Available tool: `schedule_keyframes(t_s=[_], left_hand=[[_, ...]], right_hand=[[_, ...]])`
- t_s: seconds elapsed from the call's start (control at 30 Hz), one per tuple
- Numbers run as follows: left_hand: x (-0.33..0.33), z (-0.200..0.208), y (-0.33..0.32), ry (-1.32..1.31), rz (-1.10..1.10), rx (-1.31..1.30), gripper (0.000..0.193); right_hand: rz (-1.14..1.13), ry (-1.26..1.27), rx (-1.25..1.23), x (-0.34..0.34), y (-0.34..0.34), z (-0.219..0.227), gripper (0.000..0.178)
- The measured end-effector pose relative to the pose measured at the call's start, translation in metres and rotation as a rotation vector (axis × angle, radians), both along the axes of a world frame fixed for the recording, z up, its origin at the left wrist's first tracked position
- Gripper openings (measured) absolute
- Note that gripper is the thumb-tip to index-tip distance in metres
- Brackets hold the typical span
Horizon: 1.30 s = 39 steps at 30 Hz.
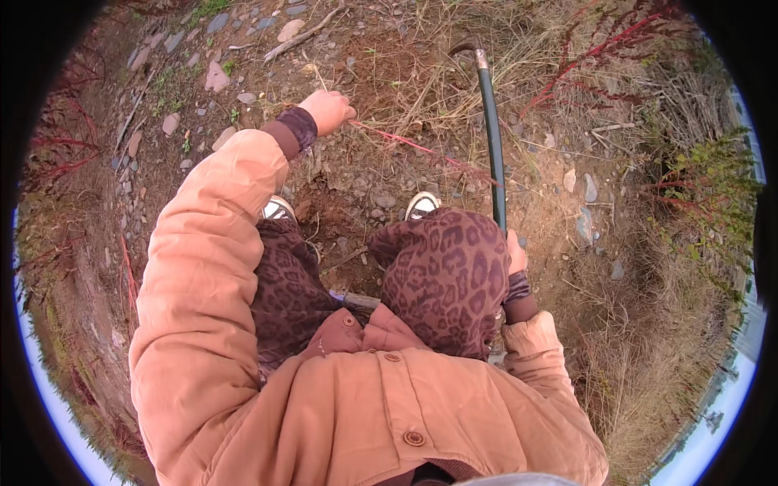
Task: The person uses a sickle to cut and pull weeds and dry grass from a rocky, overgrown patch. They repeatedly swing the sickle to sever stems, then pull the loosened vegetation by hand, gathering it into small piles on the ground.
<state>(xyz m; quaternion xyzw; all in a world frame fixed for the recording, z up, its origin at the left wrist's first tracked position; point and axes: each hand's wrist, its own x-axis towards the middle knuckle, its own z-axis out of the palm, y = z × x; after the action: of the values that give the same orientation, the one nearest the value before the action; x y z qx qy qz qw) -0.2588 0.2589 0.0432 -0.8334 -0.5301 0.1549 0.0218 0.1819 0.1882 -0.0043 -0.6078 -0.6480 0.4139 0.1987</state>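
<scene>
My left hand (pixel 326 112) is held out ahead over the soil, its fingers closed on a thin red-stemmed weed (pixel 405 142). The weed stretches to the right, and its wispy end reaches the handle of the tool. By my right knee, my right hand (pixel 516 253) is wrapped round the lower end of a long dark-green-handled tool (pixel 492 121); my knee partly covers that hand. A metal collar joins the handle to a bent, hooked brown metal head (pixel 465 45) at the far end. Whether it is a hoe or a sickle I cannot tell, as grass hides the tip.
Dry grass (pixel 429 89) lies around the tool's head. Stones (pixel 216 77) are scattered over the left ground, near a dry stick (pixel 304 36). Red-stemmed plants (pixel 604 50) and a green bush (pixel 705 190) stand at right. My shoes (pixel 422 204) are planted on bare soil below my bent knees.
</scene>
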Motion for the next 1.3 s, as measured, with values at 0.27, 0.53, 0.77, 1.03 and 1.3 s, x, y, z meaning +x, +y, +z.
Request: schedule_keyframes(t_s=[0.27, 0.53, 0.77, 1.03, 1.3], left_hand=[[0.000, -0.001, -0.008, -0.117, -0.136, 0.034, 0.010], [-0.060, -0.015, -0.017, 0.072, 0.258, -0.232, 0.011], [-0.124, -0.034, -0.044, 0.090, 0.540, -0.284, 0.014], [-0.129, -0.051, -0.048, -0.012, 0.646, -0.390, 0.022], [-0.112, -0.035, -0.045, -0.110, 0.599, -0.326, 0.020]], right_hand=[[0.289, 0.009, 0.144, -0.091, 0.076, 0.017, 0.037], [0.440, 0.405, -0.433, -0.198, 0.094, -0.052, 0.029], [0.891, -0.209, -0.262, -0.211, 0.083, -0.072, 0.042], [0.575, -0.785, 0.431, -0.188, 0.161, -0.079, 0.090], [0.343, -1.090, 0.241, -0.160, 0.256, -0.107, 0.107]])
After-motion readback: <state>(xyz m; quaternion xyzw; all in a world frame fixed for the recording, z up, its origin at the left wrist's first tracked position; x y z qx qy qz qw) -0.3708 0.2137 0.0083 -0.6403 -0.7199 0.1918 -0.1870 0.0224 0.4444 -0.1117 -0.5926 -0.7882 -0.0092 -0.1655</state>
